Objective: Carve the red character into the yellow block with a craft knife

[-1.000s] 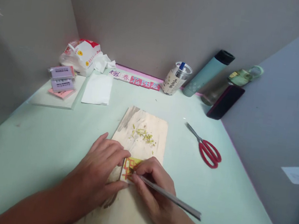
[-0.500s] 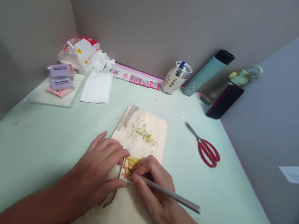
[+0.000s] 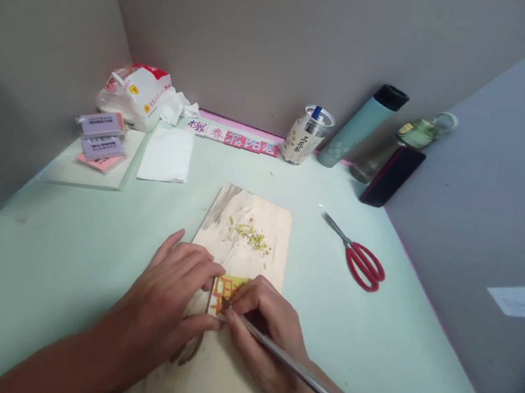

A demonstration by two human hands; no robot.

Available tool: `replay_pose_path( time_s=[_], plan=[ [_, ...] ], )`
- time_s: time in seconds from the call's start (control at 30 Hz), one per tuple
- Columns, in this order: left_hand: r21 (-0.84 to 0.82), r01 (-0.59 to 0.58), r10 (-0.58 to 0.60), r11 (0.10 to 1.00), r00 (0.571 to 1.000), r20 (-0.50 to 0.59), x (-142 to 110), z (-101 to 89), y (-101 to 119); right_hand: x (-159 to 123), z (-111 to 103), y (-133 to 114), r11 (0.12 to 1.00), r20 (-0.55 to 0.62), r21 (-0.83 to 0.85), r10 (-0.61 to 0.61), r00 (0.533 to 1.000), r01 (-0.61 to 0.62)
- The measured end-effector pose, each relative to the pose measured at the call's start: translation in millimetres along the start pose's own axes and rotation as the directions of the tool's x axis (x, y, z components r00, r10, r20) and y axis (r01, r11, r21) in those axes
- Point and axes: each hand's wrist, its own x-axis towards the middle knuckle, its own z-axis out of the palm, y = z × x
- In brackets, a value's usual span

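A small flat carving block (image 3: pixel 218 294), yellow on top with orange-red character lines, lies on a wooden board (image 3: pixel 242 348). My left hand (image 3: pixel 177 288) pinches its left side, thumb at the near edge and fingers at the far edge. Held like a pen in my right hand (image 3: pixel 269 326) is a slim silver carving knife (image 3: pixel 298 369). Its dark tip meets the block's face, and its handle slants down to the right. My right fingers cover the block's right part. Yellow shavings (image 3: pixel 252 237) are scattered on the board beyond the block.
Red-handled scissors (image 3: pixel 362 264) lie to the right. Along the back stand a clear cup (image 3: pixel 305 138), a teal bottle (image 3: pixel 361 129), a green-lidded bottle (image 3: pixel 418 133) and a phone (image 3: pixel 393 176). Wrapped blocks (image 3: pixel 102 127), a white napkin (image 3: pixel 166 155) and a tissue bag (image 3: pixel 135 93) sit back left.
The knife's handle end has swung down toward me, making its slant steeper. The tip has shifted slightly left on the block. My left hand keeps its grip.
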Motion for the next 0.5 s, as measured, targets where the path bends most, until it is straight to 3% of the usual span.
replay_pose_path(
  time_s=[0.27,0.5],
  plan=[
    [-0.005,-0.012,0.012,1.000,0.999,-0.039,-0.3,2.9,-1.1,1.1,1.0,0.8,0.997,-0.017,0.051,-0.057,0.998,0.058],
    [-0.009,-0.005,0.005,1.000,1.000,-0.016,0.0,2.6,-3.9,1.2,-1.7,-6.4,0.998,-0.073,0.056,0.021,0.997,-0.016]
  ],
)
